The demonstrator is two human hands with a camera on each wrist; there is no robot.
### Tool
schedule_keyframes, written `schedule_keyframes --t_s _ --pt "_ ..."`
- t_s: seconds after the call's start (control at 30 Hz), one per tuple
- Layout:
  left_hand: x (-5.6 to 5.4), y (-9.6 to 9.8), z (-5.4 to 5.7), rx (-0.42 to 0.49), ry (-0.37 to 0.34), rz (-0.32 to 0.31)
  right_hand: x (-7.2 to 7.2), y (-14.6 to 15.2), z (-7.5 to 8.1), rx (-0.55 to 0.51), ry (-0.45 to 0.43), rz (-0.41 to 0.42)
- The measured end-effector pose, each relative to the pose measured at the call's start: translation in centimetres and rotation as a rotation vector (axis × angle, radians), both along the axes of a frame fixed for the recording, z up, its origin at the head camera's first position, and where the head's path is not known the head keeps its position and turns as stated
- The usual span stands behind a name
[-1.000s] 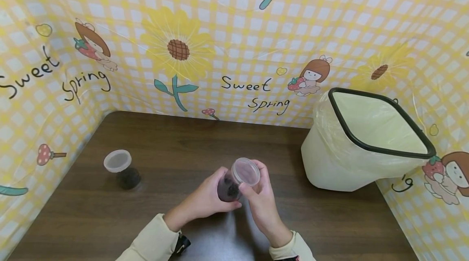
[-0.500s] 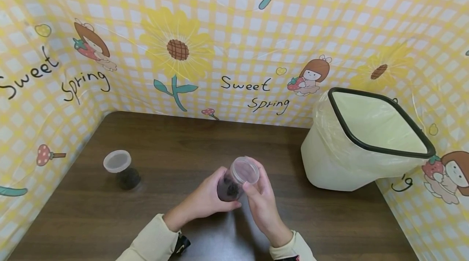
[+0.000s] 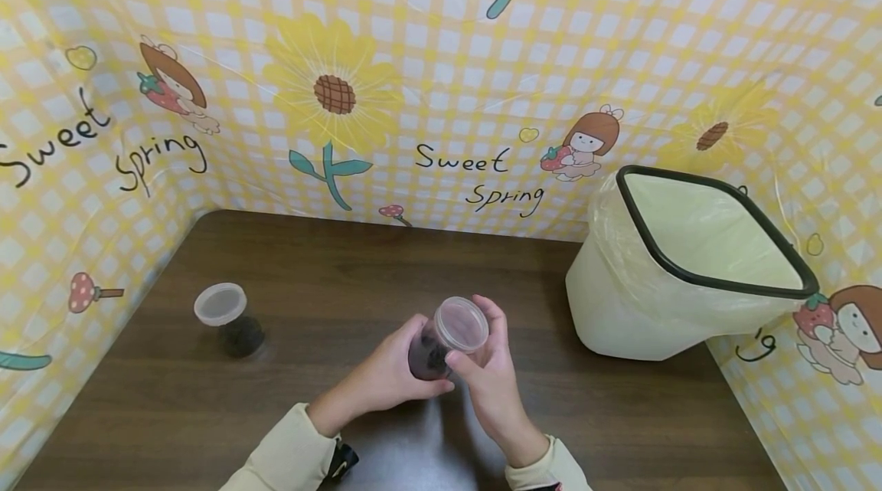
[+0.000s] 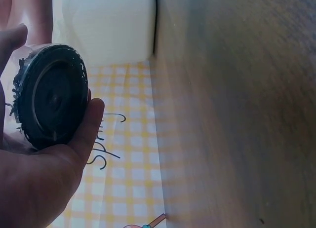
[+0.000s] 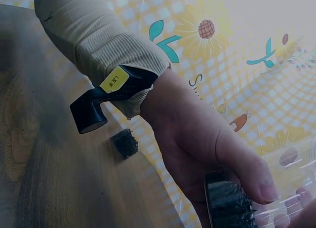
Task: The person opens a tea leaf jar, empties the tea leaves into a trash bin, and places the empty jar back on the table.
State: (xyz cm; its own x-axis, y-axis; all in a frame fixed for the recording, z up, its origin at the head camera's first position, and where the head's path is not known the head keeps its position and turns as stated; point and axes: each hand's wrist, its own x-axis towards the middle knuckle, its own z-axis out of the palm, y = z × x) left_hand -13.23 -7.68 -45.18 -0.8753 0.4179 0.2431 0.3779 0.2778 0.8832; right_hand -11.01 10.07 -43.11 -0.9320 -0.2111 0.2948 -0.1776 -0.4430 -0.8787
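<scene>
Above the table, the left hand [image 3: 389,368] grips a clear plastic jar [image 3: 429,357] around its body. The jar is tilted, its lid end toward the right hand. Dark, ragged-edged contents lie packed at the jar's bottom [image 4: 54,97], as the left wrist view shows. At the rim, the right hand [image 3: 496,384] holds the round translucent lid [image 3: 462,325], thumb on the near side and fingers on the far side. The lid sits on the jar. In the right wrist view only a bit of the right hand appears at the lower right corner.
A second lidded jar [image 3: 241,334] with dark contents stands on the left of the brown wooden table [image 3: 331,261]. At the right stands a cream bin [image 3: 634,307] with a black rim and a plastic liner. Yellow checked cloth [image 3: 441,93] covers the walls behind and beside the table.
The right thumb and fingers have shifted around the lid's edge, the thumb first up and right, then back down and left. The left hand and jar have stayed nearly still.
</scene>
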Motion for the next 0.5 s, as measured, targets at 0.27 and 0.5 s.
schedule_keyframes --t_s 0.27,0.5 --pt "0.07 -0.06 -0.12 0.006 0.014 0.006 0.07 -0.18 -0.07 -0.017 -0.019 -0.042" --pt "0.11 -0.05 0.06 -0.001 -0.011 0.011 0.08 -0.12 0.09 0.011 -0.011 -0.040"
